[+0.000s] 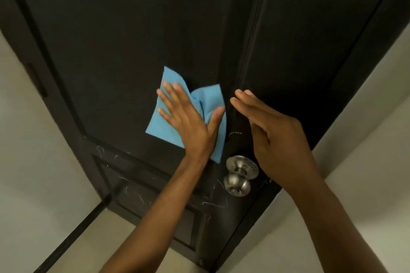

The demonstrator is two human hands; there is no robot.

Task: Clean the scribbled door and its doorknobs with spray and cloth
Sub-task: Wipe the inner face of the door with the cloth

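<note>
Two bare hands worked a dark panelled wooden door (pixel 124 35), the left hand (pixel 188 117) pressing a crumpled light-blue cloth (pixel 159 124) flat at frame centre, fingers straight and spread. White scribbles (pixel 131 190) lay below the cloth, toward lower left; the round silver metal doorknob (pixel 238 182) sat just lower right, nearer the right hand (pixel 277 137), fingers straight, empty, at the door's edge. No container showed.

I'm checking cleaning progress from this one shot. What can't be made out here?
- Door surface under the blue cloth and left hand: covered, head view.
- Doorknob on the far side: hidden by the door.
- Door edge behind the right hand: blocked.
- Spray bottle: not in view.
</note>
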